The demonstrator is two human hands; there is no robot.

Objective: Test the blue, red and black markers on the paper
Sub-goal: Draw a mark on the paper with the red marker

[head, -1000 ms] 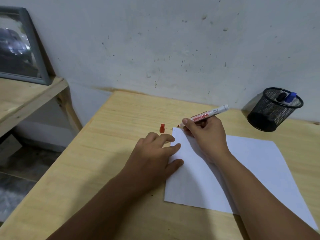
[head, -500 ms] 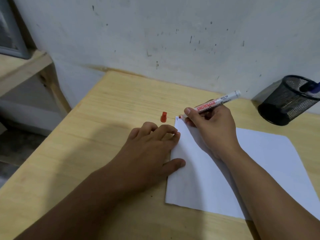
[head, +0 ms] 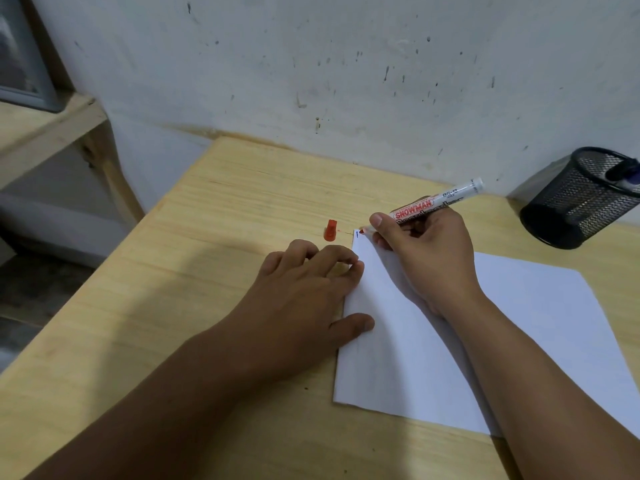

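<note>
Head view: the right hand (head: 427,263) grips the red marker (head: 436,204) like a pen. Its red tip touches the far left corner of the white paper (head: 519,323), at about 12 o'clock from the left hand (head: 304,299). A small blue mark (head: 357,234) sits just beside the tip. The left hand lies flat with loose fingers on the wooden table (head: 207,271), and its thumb and fingertips press the left edge of the paper. The red cap (head: 330,230) stands on the table just left of the corner. At 2 o'clock, a black mesh cup (head: 575,206) holds a blue-capped marker (head: 628,176).
</note>
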